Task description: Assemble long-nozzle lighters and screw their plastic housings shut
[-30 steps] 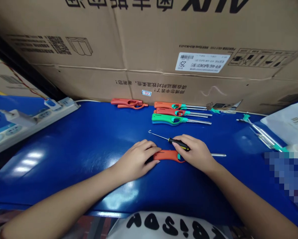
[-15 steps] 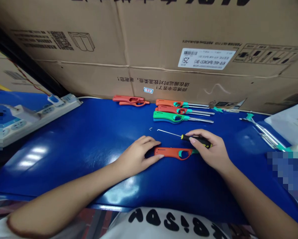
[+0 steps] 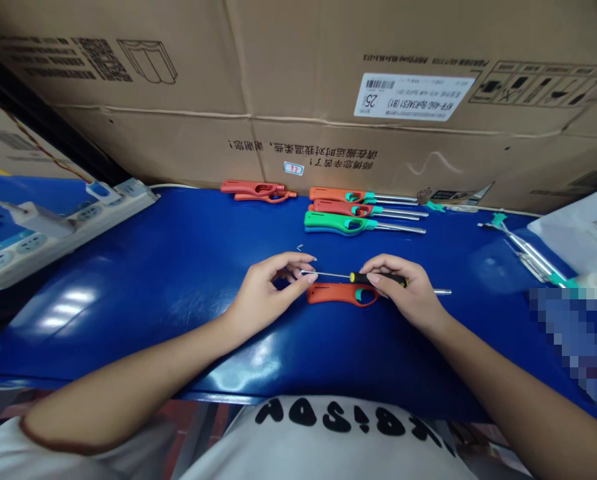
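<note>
The right hand (image 3: pixel 414 297) gripped a screwdriver (image 3: pixel 354 277); whether the curled left hand (image 3: pixel 267 288) pinched its tip (image 3: pixel 304 272) was unclear, but a slip risked jabbing it.

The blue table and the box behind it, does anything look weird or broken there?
The cardboard box looks upside down: its printing is wrong way up. Two reddish lighters at the back show no metal tube, unlike the green lighter to their right, so they may be unfinished. I see no spill.
</note>
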The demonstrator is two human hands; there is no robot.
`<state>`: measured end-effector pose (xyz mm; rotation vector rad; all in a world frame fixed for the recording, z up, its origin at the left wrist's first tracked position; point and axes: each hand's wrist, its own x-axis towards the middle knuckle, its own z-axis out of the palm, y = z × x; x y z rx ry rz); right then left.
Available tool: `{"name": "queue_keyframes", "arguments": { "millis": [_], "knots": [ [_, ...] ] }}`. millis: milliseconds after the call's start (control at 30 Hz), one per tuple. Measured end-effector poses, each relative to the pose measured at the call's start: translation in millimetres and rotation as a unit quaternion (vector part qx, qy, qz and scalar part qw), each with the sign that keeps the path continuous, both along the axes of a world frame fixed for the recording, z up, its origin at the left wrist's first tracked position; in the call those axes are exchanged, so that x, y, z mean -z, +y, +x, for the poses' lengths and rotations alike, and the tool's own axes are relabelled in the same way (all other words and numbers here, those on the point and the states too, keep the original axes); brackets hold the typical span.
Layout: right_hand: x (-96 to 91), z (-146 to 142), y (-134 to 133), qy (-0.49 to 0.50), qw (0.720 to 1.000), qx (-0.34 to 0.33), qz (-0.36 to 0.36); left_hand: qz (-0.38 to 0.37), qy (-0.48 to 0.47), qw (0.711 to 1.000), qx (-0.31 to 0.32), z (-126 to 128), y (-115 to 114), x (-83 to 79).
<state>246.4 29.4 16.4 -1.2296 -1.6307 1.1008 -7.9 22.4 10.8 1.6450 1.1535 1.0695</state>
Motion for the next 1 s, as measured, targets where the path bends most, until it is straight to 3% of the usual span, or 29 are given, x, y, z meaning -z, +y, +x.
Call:
{"name": "queue_keyframes", "arguments": {
  "millis": [433,667,767,867,1000],
  "knots": [
    [-2.5,7,3,-0.001,1.000,0.014,-0.002,0.038,0.049,0.998,-0.018,-3,2,-5.0],
    [-1.0,10,3,0.188,0.980,0.039,-0.049,0.054,0.061,0.997,0.013,-3,1,-8.0],
    [-12.5,7,6,0.222,0.972,0.068,-0.031,0.040,0.058,0.997,0.045,-1,-2,-7.9],
    [-32.3,0,6,0.189,0.977,0.101,0.015,0.023,0.056,0.996,0.071,2,-5,-5.4],
    [-57.0,-15,-1,0.155,0.985,0.079,0.012,0.010,0.051,0.994,0.097,6,-9,-2.3]
  ]
}}
